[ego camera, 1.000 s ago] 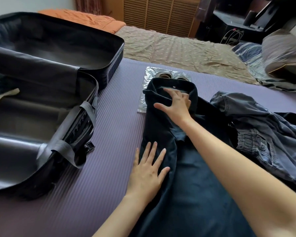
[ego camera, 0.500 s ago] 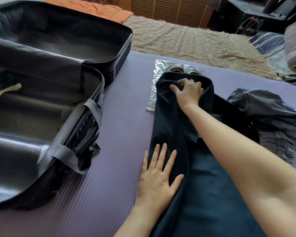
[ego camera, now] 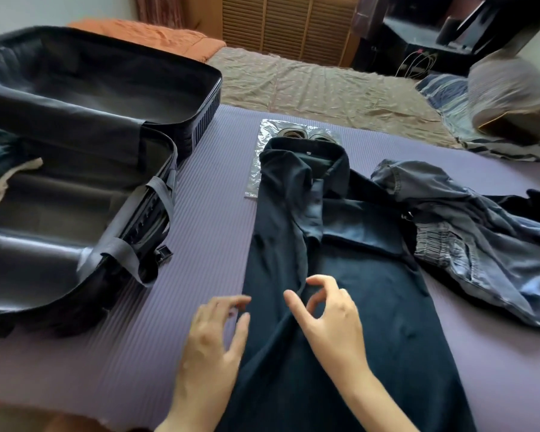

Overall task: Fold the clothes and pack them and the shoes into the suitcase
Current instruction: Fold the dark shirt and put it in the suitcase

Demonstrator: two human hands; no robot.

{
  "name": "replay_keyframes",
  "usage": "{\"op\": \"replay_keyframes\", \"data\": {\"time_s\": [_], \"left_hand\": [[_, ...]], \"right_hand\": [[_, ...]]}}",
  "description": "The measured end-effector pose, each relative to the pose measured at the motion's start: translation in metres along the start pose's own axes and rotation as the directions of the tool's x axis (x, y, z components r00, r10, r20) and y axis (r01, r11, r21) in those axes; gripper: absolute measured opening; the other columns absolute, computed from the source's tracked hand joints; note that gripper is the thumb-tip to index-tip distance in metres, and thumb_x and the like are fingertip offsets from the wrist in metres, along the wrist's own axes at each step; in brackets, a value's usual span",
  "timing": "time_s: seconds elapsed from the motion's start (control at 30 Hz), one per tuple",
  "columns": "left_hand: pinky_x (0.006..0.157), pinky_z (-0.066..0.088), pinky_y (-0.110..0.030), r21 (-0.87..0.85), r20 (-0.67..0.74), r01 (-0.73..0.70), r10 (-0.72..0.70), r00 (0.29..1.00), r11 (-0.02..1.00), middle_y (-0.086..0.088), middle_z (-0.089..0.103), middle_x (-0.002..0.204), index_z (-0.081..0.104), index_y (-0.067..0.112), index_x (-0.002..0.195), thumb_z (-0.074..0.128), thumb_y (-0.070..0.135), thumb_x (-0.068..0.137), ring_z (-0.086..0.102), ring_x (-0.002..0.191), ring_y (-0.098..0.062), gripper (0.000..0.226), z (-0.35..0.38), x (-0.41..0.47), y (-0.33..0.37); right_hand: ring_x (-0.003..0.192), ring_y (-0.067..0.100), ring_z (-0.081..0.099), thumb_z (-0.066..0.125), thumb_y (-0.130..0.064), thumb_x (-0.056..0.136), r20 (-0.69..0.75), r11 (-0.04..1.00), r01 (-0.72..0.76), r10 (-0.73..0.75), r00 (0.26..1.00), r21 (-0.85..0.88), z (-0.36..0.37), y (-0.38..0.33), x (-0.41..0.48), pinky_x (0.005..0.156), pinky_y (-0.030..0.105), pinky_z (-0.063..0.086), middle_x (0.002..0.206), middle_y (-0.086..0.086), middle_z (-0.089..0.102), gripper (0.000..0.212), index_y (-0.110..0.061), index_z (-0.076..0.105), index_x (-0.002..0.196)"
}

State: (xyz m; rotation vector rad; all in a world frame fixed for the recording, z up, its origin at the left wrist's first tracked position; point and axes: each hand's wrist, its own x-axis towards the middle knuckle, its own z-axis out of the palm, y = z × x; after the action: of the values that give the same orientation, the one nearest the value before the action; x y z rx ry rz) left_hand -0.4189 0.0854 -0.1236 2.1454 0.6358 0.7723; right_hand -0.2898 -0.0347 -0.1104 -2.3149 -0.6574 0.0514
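On a bedside purple mat (ego camera: pixel 200 244), dark trousers (ego camera: pixel 371 307) lay beneath the right grip (ego camera: pixel 328 322), hold unclear. Slack left grip (ego camera: pixel 211 341) flanked their edge.

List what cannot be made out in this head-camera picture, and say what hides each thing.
- Shoes: head view, mostly covered by the dark shirt collar.
- Suitcase contents: head view, cut off by the left edge.
- Left hand: fingertips motion-blurred.
- Right hand: whether it pinches the shirt is unclear.
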Motion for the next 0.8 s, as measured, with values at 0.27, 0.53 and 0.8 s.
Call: {"op": "replay_keyframes", "data": {"time_s": [0.27, 0.53, 0.8], "left_hand": [[0.058, 0.043, -0.016, 0.325, 0.206, -0.1, 0.033, 0.978, 0.941, 0.019, 0.045, 0.079, 0.048, 0.037, 0.097, 0.064, 0.05, 0.054, 0.041, 0.072, -0.004, 0.049, -0.024, -0.093, -0.012], [0.051, 0.036, -0.004, 0.122, 0.229, -0.096, 0.066, 0.971, 0.988, 0.021, 0.048, 0.074, 0.051, 0.041, 0.085, 0.054, 0.041, 0.06, 0.046, 0.066, 0.009, 0.025, -0.012, -0.12, 0.04], [0.065, 0.042, -0.006, -0.043, 0.314, 0.069, -0.053, 0.948, 0.997, 0.025, 0.055, 0.092, 0.048, 0.047, 0.103, 0.042, 0.05, 0.069, 0.053, 0.07, 0.012, 0.034, 0.008, -0.156, 0.033]], "right_hand": [[0.093, 0.012, 0.053, 0.064, -0.038, 0.084, 0.099, 0.994, -0.086, 0.092, 0.991, -0.07, 0.01, -0.02, -0.043, 0.081, 0.025, 0.042, 0.093, -0.006, 0.057, 0.056, -0.028, 0.039, 0.133], [0.077, 0.011, 0.06, 0.064, -0.012, 0.085, 0.026, 0.935, -0.208, 0.209, 0.978, 0.286, -0.018, -0.015, -0.058, 0.081, 0.039, 0.05, 0.079, -0.008, 0.061, 0.039, -0.023, 0.053, 0.121], [0.07, 0.005, 0.058, 0.069, -0.041, 0.082, 0.036, 0.988, -0.122, 0.119, 0.992, 0.092, -0.031, 0.017, -0.119, 0.072, 0.03, 0.049, 0.077, -0.013, 0.062, 0.044, -0.032, 0.052, 0.121]]}}
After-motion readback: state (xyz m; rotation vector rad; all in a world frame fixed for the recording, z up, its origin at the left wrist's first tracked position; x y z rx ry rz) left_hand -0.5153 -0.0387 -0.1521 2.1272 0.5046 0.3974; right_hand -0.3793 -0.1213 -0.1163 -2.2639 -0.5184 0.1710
